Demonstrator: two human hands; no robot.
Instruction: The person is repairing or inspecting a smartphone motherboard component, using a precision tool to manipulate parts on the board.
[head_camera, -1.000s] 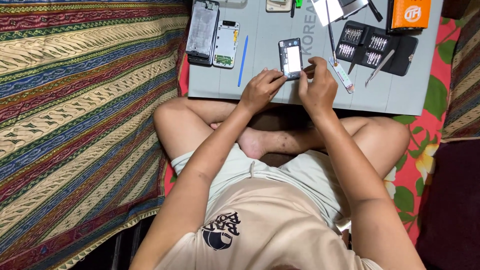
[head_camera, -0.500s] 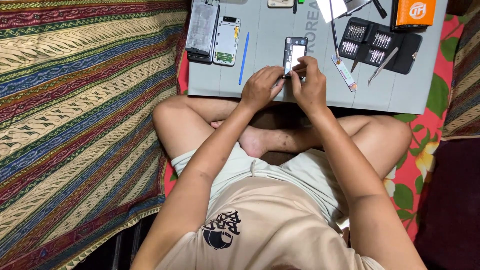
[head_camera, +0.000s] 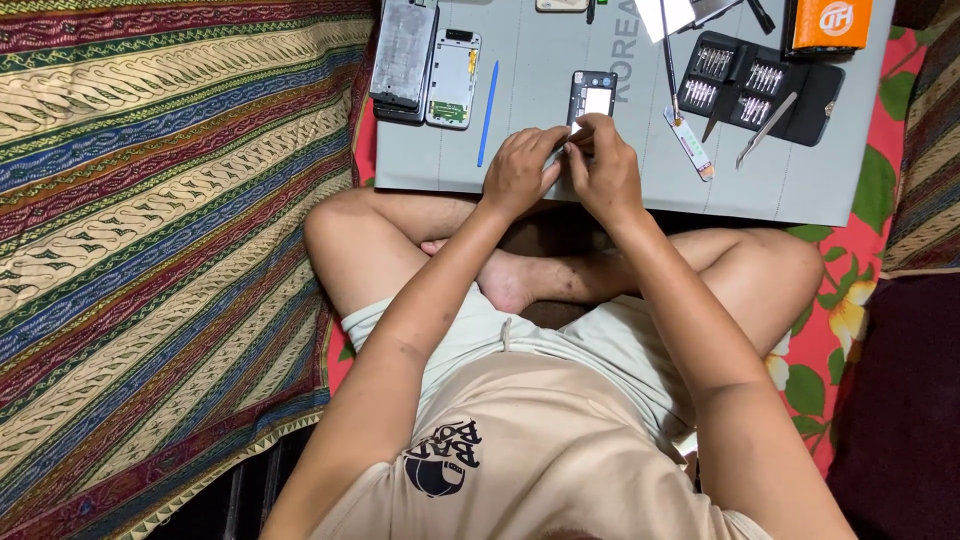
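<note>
I find the phone frame (head_camera: 592, 100) stripped, its boards (head_camera: 452, 78) set aside on the counter (head_camera: 600, 185). Left hand (head_camera: 517, 172) and right hand (head_camera: 603, 170) both pinch its near end; reassembly remains.

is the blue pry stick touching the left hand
Apart. In the head view the blue pry stick lies alone on the grey mat, with bare mat between it and the left hand.
</note>
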